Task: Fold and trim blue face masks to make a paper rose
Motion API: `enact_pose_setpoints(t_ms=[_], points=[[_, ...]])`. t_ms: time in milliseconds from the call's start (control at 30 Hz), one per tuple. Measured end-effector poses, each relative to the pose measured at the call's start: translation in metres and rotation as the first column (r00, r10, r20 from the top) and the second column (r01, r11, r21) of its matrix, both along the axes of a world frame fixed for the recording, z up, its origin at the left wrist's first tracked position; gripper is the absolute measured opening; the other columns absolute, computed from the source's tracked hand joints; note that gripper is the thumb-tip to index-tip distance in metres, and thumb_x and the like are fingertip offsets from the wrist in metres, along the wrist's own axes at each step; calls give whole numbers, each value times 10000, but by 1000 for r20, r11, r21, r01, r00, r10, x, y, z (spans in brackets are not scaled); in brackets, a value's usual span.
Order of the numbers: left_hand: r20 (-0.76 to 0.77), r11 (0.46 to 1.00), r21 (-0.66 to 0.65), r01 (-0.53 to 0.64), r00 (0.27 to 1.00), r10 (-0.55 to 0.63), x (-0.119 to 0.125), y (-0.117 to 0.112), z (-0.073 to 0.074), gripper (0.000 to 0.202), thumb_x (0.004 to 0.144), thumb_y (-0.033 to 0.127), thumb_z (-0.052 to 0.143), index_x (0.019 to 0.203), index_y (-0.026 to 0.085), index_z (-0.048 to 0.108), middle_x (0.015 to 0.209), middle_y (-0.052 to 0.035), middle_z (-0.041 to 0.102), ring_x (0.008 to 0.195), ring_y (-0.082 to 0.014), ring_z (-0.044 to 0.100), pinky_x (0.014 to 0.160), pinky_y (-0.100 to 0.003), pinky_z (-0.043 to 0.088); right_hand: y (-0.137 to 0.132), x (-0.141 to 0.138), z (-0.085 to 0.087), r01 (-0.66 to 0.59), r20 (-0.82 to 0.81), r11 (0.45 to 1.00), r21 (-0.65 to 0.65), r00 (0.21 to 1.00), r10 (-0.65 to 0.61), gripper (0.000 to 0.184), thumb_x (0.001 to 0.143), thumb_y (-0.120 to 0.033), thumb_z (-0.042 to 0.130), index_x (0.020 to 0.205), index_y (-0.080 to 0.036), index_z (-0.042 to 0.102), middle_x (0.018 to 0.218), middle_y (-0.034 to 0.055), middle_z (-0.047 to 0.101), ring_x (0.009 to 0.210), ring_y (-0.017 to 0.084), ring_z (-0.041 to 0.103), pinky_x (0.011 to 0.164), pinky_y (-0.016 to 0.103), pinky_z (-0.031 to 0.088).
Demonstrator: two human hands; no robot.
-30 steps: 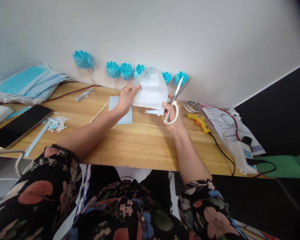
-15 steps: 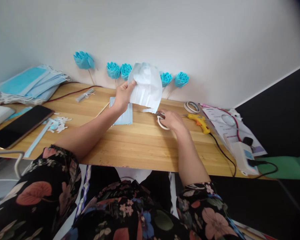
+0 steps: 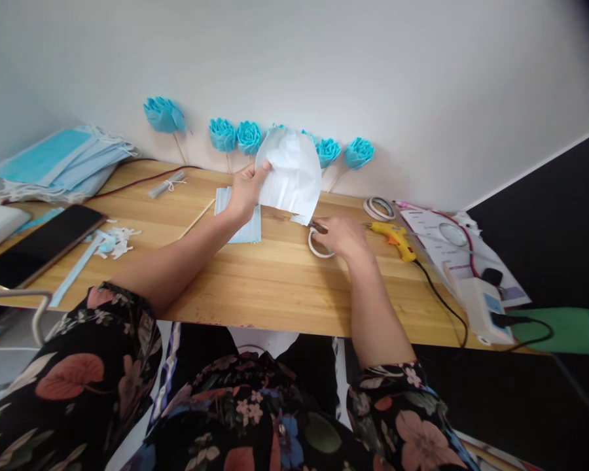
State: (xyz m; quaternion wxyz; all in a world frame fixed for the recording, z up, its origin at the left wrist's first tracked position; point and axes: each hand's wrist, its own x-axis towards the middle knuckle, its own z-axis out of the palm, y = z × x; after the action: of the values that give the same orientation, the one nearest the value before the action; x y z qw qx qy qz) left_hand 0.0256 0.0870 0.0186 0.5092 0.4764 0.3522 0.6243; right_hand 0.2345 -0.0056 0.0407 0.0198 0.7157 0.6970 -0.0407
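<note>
My left hand (image 3: 248,191) pinches the left edge of a white mask sheet (image 3: 292,173), holding it raised above the table. The sheet is cupped, with fold lines across it. A thin cut strip hangs at its lower right edge. My right hand (image 3: 342,237) is closed round scissors (image 3: 313,224), whose blades meet that lower corner; most of the scissors is hidden. Just beneath the right hand shows a white ring (image 3: 321,244), either a tape roll or a handle; I cannot tell which. Behind my left wrist, a pale blue mask (image 3: 247,229) lies flat beside a thin stick (image 3: 196,219).
Blue paper-like flowers (image 3: 164,116) on sticks lean against the wall. Left are stacked masks (image 3: 59,163), a phone (image 3: 39,245) and white scraps (image 3: 120,242). Right are tape rolls (image 3: 379,209), a yellow glue gun (image 3: 395,239) with its cord, and a power strip (image 3: 483,311).
The mask sheet and my left hand have shifted slightly right and down. The strip at the sheet's lower corner moves with them, and the right hand stays at that corner.
</note>
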Motion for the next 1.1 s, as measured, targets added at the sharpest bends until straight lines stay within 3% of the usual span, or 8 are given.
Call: enact_pose_setpoints(t_ms=[267, 400, 467, 533, 633, 767, 967, 1100], points=[[9, 1000, -7, 15, 1000, -14, 1, -3, 0, 387, 819, 540, 704, 802, 162, 627, 687, -1, 639, 653, -118, 588, 552, -205, 431, -2, -4, 2, -25, -10, 999, -34, 1000, 25, 374, 868, -479, 568, 1193, -370, 719, 1146, 82, 751, 1022, 319, 692, 757, 373, 488], [1, 1000, -7, -1, 1000, 1, 2, -4, 2, 373, 829, 518, 702, 780, 161, 608, 695, -1, 628, 657, -119, 574, 564, -218, 420, 7, 4, -4, 88, -260, 985, 150, 965, -47, 440, 951, -495, 427, 1200, -264, 706, 1098, 126, 753, 1040, 299, 680, 812, 361, 482], [3, 1000, -5, 9, 1000, -9, 2, -4, 1, 364, 840, 508, 694, 775, 161, 605, 694, -3, 619, 664, -124, 573, 578, -227, 419, 12, 4, -10, 157, -503, 949, 274, 864, 3, 549, 969, -587, 329, 1135, -230, 711, 1001, 128, 749, 953, 276, 683, 802, 368, 495], [9, 1000, 0, 24, 1000, -24, 3, -5, 0, 357, 845, 501, 691, 771, 163, 604, 688, -2, 607, 671, -127, 571, 590, -232, 420, 16, -2, -16, 197, -739, 928, 316, 664, 110, 675, 925, -728, 267, 1030, -226, 706, 864, 96, 715, 810, 238, 664, 729, 362, 511], [0, 1000, 10, 27, 1000, -27, 4, -7, -3, 355, 841, 495, 697, 748, 167, 595, 669, 5, 580, 655, -119, 545, 575, -224, 402, 16, -16, -24, 223, -882, 920, 322, 424, 206, 699, 818, -852, 334, 808, -224, 642, 682, 39, 596, 678, 188, 582, 620, 323, 486], [-54, 999, 14, 45, 998, -44, 11, -17, -4, 363, 843, 486, 695, 714, 168, 577, 635, 14, 530, 609, -101, 480, 525, -212, 342, 11, -30, -28, 333, -862, 849, 410, 446, 241, 591, 798, -797, 497, 655, -223, 487, 588, -19, 411, 640, 141, 473, 567, 265, 395], [-104, 993, 38, 107, 989, -103, 21, -33, 0, 346, 861, 449, 677, 694, 169, 560, 613, 23, 482, 581, -95, 420, 510, -221, 296, 10, -27, -29, 486, -851, 740, 465, 476, 222, 535, 848, -727, 493, 654, -231, 432, 584, -33, 348, 612, 127, 428, 537, 259, 333], [-112, 994, 45, 102, 989, -97, 23, -35, 1, 336, 881, 430, 666, 700, 168, 557, 615, 19, 470, 599, -102, 428, 528, -231, 304, 12, -27, -29, 468, -851, 747, 472, 464, 247, 533, 847, -728, 495, 655, -234, 442, 562, -40, 338, 569, 124, 416, 519, 264, 321]])
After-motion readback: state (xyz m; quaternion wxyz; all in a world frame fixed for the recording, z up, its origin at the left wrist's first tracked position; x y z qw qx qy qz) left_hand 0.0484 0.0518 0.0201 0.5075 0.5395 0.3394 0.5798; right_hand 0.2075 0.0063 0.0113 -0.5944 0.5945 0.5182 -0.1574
